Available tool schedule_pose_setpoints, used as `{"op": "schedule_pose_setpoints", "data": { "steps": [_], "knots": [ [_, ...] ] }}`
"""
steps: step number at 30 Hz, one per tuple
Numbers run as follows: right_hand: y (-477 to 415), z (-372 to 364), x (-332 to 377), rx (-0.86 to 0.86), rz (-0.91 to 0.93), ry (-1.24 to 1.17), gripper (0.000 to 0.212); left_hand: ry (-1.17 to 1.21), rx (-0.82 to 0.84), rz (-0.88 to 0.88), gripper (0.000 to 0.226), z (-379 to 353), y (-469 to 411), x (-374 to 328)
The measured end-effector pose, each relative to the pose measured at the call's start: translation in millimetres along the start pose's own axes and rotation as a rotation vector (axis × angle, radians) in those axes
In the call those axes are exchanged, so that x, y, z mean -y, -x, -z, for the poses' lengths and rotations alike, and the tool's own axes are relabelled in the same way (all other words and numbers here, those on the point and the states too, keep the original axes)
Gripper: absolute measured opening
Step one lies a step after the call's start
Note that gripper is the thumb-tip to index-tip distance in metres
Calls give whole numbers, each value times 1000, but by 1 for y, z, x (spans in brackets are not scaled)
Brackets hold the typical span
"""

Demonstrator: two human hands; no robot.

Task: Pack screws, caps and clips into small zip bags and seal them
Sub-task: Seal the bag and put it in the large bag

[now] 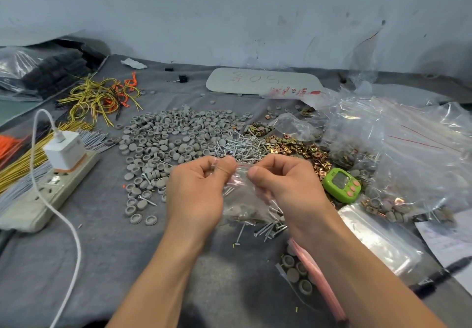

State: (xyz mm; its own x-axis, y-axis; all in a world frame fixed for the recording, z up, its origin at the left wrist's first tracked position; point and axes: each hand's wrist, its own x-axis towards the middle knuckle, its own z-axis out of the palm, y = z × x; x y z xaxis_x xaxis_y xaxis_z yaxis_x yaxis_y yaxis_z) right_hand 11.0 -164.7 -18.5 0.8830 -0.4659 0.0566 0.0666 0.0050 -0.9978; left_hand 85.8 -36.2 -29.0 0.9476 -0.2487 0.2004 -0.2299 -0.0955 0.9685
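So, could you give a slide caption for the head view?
Packing: left hand and right hand pinch the top of the zip bag beside caps, screws and clips.

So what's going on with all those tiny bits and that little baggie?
Someone is packing small parts. Their left hand and right hand pinch the top edge of a small zip bag, apparently pressing it closed. Behind it on the cloth lie piles of grey caps, screws and brass clips; some caps and screws already show inside the bag. A heap of filled bags sits at the right, near a green timer.
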Motion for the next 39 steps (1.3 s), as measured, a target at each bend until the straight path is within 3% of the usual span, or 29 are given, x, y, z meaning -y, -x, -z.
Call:
{"op": "schedule_pose_setpoints", "data": {
  "steps": [3, 8, 11, 17, 25, 30, 33, 35, 39],
  "knots": [
    [1, 3, 2, 13, -27, -35, 23, 45, -26, -45, 25, -2, 2, -1],
    [-2, 14, 3, -37, -84, -191, 22, 260, 76, 70, 15, 1, 1, -3],
    [-3, 19, 3, -77, -86, -199, 21, 242, 65, 112, 8, 1, -1, -3],
    [-1, 22, 4, -31, -101, -160, 20, 349, 81, 83, 13, 0, 0, -4],
    [-1, 19, 4, -73, -82, -172, 22, 267, 50, 69, 14, -4, 2, -4],
    [-1, 17, 3, -59, -138, -236, 23, 342, -18, 46, 8, -3, 0, -2],
    [-1, 19, 4, -76, -110, -200, 23, 360, 74, 66, 14, -3, 1, -4],
    [0, 19, 3, -84, -83, -177, 26, 276, 100, 58, 5, -5, 3, -5],
    [0, 20, 3, -48, -30, -141, 27, 225, 55, -4, 32, -8, 2, -2]
  ]
}}
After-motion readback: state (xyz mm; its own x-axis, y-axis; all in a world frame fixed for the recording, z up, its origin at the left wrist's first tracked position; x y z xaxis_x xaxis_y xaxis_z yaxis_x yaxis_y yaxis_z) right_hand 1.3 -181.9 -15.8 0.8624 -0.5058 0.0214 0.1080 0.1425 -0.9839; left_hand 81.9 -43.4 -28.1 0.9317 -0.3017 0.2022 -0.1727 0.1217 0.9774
